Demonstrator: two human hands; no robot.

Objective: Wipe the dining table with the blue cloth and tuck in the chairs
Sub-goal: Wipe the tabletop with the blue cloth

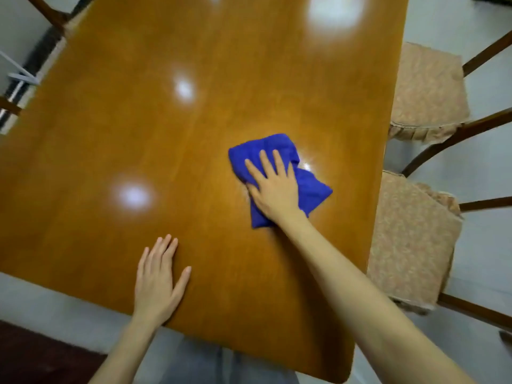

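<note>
Tabletop (133, 139) glossy, floor (448, 26) pale, right hand (274, 188) flat on blue cloth (314, 189), left hand (158, 281) flat on wood

Both arms reach forward; the left hand (159, 282) lies flat, fingers straight, and the right hand (273, 187) presses down, fingers spread.

Bare forearms (360, 273); faded grey-blue trousers (199, 364) (denim, by the seam)

Bright blue cloth (310, 187) on an orange-brown wood-grain table (166, 151); chair cushions (424, 90) are beige with a faint floral print.
</note>
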